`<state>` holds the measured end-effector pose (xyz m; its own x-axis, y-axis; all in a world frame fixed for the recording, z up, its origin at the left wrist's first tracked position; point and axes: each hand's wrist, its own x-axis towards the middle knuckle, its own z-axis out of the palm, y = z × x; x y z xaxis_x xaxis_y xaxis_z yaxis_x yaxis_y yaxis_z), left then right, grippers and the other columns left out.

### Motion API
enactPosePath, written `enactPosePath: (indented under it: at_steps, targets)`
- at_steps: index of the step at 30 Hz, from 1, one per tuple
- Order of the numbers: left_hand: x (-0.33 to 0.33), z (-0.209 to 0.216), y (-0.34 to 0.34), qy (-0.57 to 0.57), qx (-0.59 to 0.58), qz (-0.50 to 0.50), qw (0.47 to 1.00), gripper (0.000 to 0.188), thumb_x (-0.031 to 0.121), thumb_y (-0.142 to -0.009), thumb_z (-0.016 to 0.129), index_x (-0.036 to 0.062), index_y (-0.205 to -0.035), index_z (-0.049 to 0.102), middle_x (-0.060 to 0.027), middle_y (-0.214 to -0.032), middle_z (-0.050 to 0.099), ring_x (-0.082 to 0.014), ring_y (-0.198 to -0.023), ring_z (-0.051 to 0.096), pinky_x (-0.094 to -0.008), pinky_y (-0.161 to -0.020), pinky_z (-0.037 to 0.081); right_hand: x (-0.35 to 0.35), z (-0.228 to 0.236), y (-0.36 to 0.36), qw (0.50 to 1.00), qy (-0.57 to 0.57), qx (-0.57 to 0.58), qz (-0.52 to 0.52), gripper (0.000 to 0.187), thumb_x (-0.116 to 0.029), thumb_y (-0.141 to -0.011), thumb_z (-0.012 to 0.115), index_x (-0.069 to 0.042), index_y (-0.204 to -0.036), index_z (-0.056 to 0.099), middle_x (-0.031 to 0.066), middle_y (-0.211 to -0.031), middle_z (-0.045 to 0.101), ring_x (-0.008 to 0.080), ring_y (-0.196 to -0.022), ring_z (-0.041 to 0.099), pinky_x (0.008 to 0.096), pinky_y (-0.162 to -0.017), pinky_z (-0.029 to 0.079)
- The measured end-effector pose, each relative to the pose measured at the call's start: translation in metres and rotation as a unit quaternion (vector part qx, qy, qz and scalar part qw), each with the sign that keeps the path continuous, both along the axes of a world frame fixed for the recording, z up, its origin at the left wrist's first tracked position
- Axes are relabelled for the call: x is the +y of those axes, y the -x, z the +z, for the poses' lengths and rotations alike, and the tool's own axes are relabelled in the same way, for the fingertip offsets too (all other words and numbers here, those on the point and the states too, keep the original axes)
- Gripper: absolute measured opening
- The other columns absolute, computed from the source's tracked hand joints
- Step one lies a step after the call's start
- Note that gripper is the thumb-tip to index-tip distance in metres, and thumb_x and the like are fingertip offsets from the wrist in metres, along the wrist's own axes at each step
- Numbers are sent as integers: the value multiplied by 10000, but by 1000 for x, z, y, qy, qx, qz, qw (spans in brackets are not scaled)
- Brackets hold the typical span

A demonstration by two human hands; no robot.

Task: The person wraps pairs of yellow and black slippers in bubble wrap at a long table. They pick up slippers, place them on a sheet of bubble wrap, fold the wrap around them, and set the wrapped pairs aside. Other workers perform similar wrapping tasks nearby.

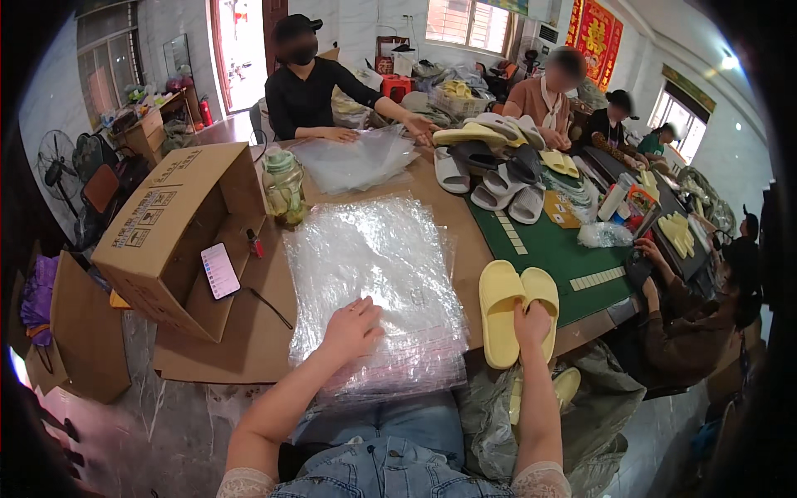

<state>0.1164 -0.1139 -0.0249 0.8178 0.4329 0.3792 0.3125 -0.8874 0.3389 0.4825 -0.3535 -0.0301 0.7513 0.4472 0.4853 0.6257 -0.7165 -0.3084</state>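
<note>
My left hand [353, 329] lies on a thick stack of clear plastic bags [378, 249], with its fingers stretched out and nothing held in them. To the right, my right hand [532, 323] grips a pair of pale yellow slippers [501, 322], its fingers inside the foot opening of the right one. The pair stands side by side, toes pointing away from me, over the table's near edge. Beneath my right forearm, more yellow slippers [567, 387] show in a grey-green plastic sack [610, 398].
A cardboard box [158, 216] on its side holds a propped phone [219, 271]; a glass jar [284, 191] stands beside it. Slippers in several colours pile up [490, 158] at the far right, by a green mat [540, 249]. Across the table, a co-worker's hand [419, 129] reaches toward that pile.
</note>
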Motion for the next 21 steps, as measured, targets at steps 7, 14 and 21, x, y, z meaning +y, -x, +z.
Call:
enactPosePath:
  at_steps: [7, 14, 21]
  targets:
    - [2, 20, 8, 90, -54, 43, 994, 227, 256, -924, 655, 126, -1086, 746, -93, -1199, 715, -322, -1072, 668, -409, -929, 540, -12, 4, 33, 999, -21, 37, 7, 407, -377, -927, 654, 28, -889, 649, 240, -841, 672, 436, -783, 663, 518, -701, 517]
    - [-1, 27, 13, 103, -75, 48, 991, 219, 291, -938, 644, 136, -1025, 771, -67, -1148, 729, -286, -1046, 677, -396, -863, 558, -34, 58, 91, 917, -299, 179, 195, 254, -187, -895, 721, 47, -987, 683, 200, -805, 680, 320, -786, 685, 417, -697, 520]
    - [-17, 39, 4, 63, -122, 21, 990, 148, 233, -906, 695, 145, -994, 774, -84, -954, 673, -301, -920, 659, -405, -776, 551, -38, 107, 197, 888, 95, 136, 429, 337, -308, -870, 702, 25, -919, 709, 220, -843, 706, 381, -783, 698, 478, -702, 550]
